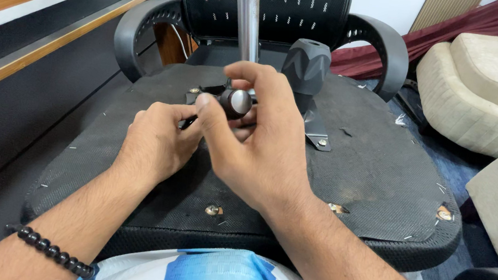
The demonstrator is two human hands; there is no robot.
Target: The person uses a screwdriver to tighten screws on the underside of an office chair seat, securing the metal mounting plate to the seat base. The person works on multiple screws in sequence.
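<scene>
So I've got the upturned black office chair seat [368,170] lying flat in front of me, fuzzy fabric underside facing up, and I'll place everything off that.

Way off to the left of the seat there's a wooden-edged bench [60,18] running along the wall. On my left wrist, near the seat's front edge, is a black beaded bracelet [52,251]. My left hand [154,143] sits over the left-middle of the seat, fingers curled tight around a thin black tool [188,121]. Only its tip pokes out, so I can't tell what kind of tool it is.

Just right of that, my right hand [260,147] is over the centre of the seat, fingers pinched narrow on a small dark knob with a flat silver end [235,103], thumb on one side and the rest wrapped behind. That knob sits at the seat's middle, just in front of the shiny chrome gas-lift cylinder [247,15] sticking straight up. Right beside the cylinder is a faceted dark grey plastic sleeve [306,66], standing on the grey metal mounting plate [315,133] that's bolted down.

The curved black armrests [385,49] loop up at the seat's far side. Off to the right of the seat are cream padded cushions [485,90].
</scene>
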